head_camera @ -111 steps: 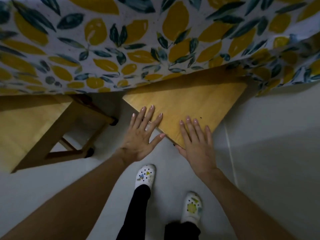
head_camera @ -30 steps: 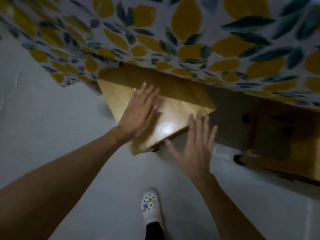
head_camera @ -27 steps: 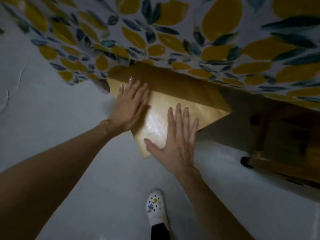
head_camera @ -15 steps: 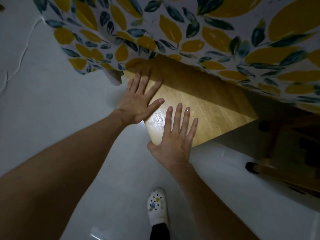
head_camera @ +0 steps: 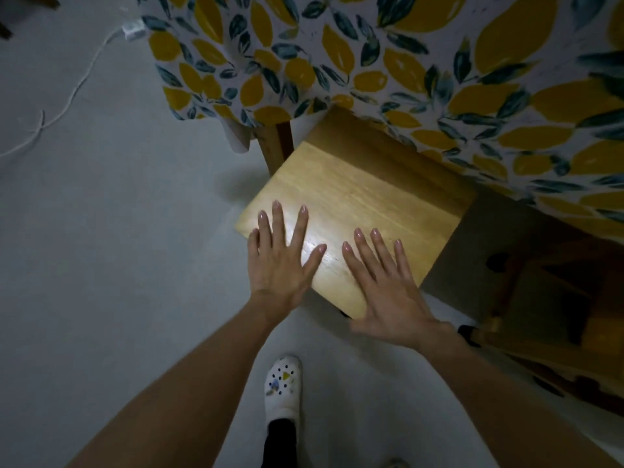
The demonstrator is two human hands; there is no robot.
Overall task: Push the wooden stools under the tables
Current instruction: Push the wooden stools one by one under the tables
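Observation:
A light wooden stool (head_camera: 364, 197) stands at the table's corner, its far part in shadow under the hanging cloth. The table (head_camera: 422, 62) is covered by a white cloth printed with yellow lemons and dark leaves. My left hand (head_camera: 280, 258) lies flat on the stool seat's near left edge, fingers spread. My right hand (head_camera: 381, 285) lies flat on the near right corner, fingers spread, its heel past the edge. Neither hand grips anything.
A wooden table leg (head_camera: 275, 146) shows just left of the stool. A second wooden stool (head_camera: 553, 319) sits in shadow under the table at the right. A white cable (head_camera: 77, 86) runs across the grey floor at upper left. My white shoe (head_camera: 283, 386) is below.
Both hands have slid back to the seat's near edge, flat as before. More of the seat shows, and the table leg has come into view as my head turned.

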